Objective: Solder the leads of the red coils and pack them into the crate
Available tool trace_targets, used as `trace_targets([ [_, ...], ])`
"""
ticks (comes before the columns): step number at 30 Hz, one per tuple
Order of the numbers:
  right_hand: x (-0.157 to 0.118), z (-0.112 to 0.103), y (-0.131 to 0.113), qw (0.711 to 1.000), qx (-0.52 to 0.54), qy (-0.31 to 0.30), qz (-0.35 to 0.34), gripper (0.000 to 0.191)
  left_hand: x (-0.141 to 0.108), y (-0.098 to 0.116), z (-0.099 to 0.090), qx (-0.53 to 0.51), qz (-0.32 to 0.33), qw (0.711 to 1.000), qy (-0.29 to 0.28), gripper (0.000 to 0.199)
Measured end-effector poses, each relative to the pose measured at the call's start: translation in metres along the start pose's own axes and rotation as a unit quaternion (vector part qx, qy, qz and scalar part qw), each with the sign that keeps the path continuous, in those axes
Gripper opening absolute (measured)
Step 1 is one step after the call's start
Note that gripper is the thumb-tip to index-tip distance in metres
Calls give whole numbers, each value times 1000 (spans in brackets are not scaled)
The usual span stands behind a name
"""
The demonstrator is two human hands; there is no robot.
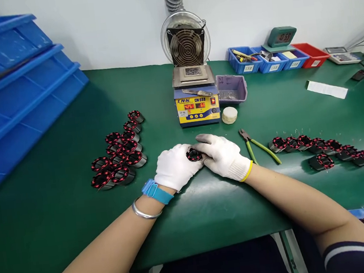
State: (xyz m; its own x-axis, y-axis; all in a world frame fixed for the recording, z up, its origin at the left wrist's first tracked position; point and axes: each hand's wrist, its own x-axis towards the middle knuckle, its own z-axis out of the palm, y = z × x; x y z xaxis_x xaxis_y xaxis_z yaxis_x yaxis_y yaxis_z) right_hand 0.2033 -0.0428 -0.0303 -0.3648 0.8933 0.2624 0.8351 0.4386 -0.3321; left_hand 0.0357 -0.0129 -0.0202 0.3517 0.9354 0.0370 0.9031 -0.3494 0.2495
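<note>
Both hands wear white gloves and meet at the middle of the green table. My left hand (pixel 177 165) is closed round a motor stator (pixel 193 155), a dark ring with black and red windings, its open face turned up. My right hand (pixel 221 156) touches the same stator from the right with its thumb and fingers, which partly hide the rim. Just beyond my hands stands a yellow and blue solder pot (pixel 197 108) with a lit display and a metal top. Green-handled cutters (pixel 258 147) lie open right of my right hand.
Several stators (pixel 118 159) stand in a cluster at left, and more stators (pixel 318 146) line up at right. A purple bin (pixel 244 90) and a round white tin (pixel 229 115) sit beside the pot. Blue crates (pixel 27 101) rise at far left; an extractor fan (pixel 188 47) stands behind.
</note>
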Motion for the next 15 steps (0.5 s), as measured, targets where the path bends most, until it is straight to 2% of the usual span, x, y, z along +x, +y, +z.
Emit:
trace_targets([
  [4, -2, -3, 8, 997, -70, -21, 3, 24, 2, -2, -1, 0, -27, 1000, -5, 51],
  [7, -1, -6, 5, 997, -64, 3, 30, 32, 2, -2, -2, 10, -32, 999, -6, 55],
  [9, 2, -7, 0, 998, -63, 10, 4, 43, 2, -2, -3, 18, -28, 999, -10, 54],
  [12, 5, -6, -4, 995, -90, -20, -26, 35, 3, -2, -4, 22, -24, 999, -16, 51],
  [15, 3, -3, 0, 996, -71, -5, 45, 26, 3, -3, -4, 17, -29, 999, -17, 55],
])
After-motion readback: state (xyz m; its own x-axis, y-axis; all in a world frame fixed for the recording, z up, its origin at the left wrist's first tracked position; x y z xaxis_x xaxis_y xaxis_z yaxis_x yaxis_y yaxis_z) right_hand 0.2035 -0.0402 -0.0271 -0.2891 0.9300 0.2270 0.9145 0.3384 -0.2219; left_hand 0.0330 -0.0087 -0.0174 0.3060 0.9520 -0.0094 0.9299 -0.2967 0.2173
